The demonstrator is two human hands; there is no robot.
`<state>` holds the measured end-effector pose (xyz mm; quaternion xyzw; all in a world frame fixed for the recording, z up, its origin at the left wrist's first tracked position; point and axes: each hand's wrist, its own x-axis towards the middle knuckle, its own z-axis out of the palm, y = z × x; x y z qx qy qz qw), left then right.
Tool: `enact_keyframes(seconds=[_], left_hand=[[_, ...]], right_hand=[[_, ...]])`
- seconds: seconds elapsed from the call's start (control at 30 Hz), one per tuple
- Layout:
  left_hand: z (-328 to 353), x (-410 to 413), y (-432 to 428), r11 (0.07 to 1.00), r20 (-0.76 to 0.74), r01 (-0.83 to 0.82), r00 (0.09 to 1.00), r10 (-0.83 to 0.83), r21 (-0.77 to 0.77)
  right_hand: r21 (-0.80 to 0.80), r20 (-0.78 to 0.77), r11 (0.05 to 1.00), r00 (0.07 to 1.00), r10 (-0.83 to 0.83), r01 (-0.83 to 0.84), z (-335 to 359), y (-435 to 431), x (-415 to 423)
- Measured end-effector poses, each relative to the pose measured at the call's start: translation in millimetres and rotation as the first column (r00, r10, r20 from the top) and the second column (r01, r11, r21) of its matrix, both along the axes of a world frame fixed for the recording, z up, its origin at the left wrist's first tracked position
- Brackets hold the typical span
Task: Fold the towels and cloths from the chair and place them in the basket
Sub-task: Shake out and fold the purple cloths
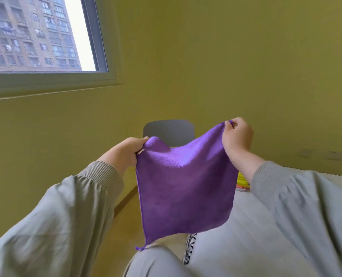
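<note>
A purple cloth (184, 188) hangs spread out in the air in front of me. My left hand (124, 152) pinches its upper left corner and my right hand (237, 136) pinches its upper right corner, held a little higher. The cloth's lower corner with a small loop dangles near my knee. Behind the cloth the grey chair (169, 130) shows only its backrest; its seat is hidden. No basket is in view.
A grey surface (246, 226) lies to the lower right, with a yellow object (242, 179) and a black-and-white patterned item (190, 246) partly visible. Olive-yellow walls stand ahead, and a window (42, 35) at the upper left.
</note>
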<state>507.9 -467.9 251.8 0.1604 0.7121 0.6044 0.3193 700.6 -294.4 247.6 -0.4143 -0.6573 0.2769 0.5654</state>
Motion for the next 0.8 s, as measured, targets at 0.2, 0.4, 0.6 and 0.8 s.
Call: enact_keyframes(seconds=[0.2, 0.4, 0.6, 0.8], left_hand=[[-40.5, 14.7, 58.2, 0.987, -0.177, -0.145, 0.976, 0.130, -0.073], [-105.8, 39.9, 118.9, 0.948, -0.426, -0.156, 0.905, 0.025, -0.276], [-179.5, 29.8, 163.2, 0.933, -0.451, -0.111, 0.890, -0.059, -0.342], [-205.2, 15.3, 197.5, 0.958, -0.242, -0.030, 0.969, -0.042, -0.285]], right_hand=[[-0.111, 0.188, 0.987, 0.978, -0.093, 0.115, -28.1, 58.4, 51.5], [-0.202, 0.357, 0.973, 0.933, -0.032, 0.111, -89.0, 115.7, 75.5], [-0.287, 0.393, 0.950, 0.919, 0.002, 0.120, -157.5, 163.2, 74.0], [-0.458, 0.291, 0.887, 0.952, 0.097, 0.049, -203.9, 210.1, 55.8]])
